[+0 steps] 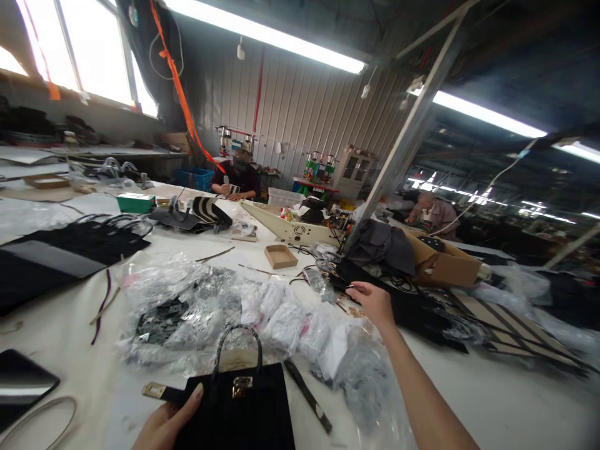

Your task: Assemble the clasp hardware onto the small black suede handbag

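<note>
In my left hand (169,420) is a small black handbag (253,409), gripped at its left edge with the thumb on the front. The handbag has one arched handle (239,328) showing and a gold clasp (242,386). A black strap with a gold metal end (154,390) sticks out to the left above my fingers. My right hand (375,304) reaches out over small gold metal parts (355,310). Its thumb and forefinger are pinched on a small shiny metal piece (349,287), too small to make out exactly. Beside the handbag lies a dark flat strip (307,395).
Clear plastic bags (197,294) with dark parts and white wrapped bundles (285,325) spread behind the handbag. An open cardboard tray (280,256) stands further back. Black bag pieces (51,256) lie left. A metal post (407,131) rises at right. Two people sit working beyond.
</note>
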Demonstrator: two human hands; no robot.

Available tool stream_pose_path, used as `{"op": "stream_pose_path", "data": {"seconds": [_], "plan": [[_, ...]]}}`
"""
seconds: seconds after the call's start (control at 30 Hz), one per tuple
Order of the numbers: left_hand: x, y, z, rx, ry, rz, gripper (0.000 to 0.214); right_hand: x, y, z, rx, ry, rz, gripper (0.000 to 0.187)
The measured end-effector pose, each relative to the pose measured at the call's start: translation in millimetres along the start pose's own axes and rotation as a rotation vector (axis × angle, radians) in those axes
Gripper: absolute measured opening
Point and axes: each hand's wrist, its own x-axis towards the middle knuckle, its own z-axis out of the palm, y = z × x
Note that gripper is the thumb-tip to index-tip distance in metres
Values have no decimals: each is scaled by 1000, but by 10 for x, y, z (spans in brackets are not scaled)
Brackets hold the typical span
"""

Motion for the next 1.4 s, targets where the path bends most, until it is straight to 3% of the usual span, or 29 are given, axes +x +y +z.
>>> {"op": "stream_pose_path", "data": {"seconds": [0.1,0.2,0.33,0.43,0.53,0.67,0.87,1.0,1.17,1.4], "plan": [[-57,10,18,-26,-4,10,45,-623,-487,61,212,-38,8,59],[-181,56,44,-61,-40,38,40,-1555,-983,331,510,-228,49,50],[-188,53,19,-151,-91,18,28,-2648,-1410,742,552,-487,19,32],[-146,10,-28,-198,-127,29,26,-3057,-1512,983,460,-536,-162,19],[-139,-14,-45,-204,-132,14,28,-3180,-1538,1120,310,-524,-314,16],[-155,6,-62,-199,-155,3,28,-3202,-1556,1168,231,-520,-365,18],[-189,-31,-127,-234,-271,27,36,-3179,-1704,1145,313,-490,-177,21],[-189,-156,-117,-323,-235,65,41,-3148,-1945,1184,291,-431,-180,18],[-197,-214,-94,-351,-206,93,49,-3132,-2103,1412,309,-485,40,33],[-261,-178,-104,-398,-183,105,50,-3108,-2151,1599,288,-497,-33,32]]}}
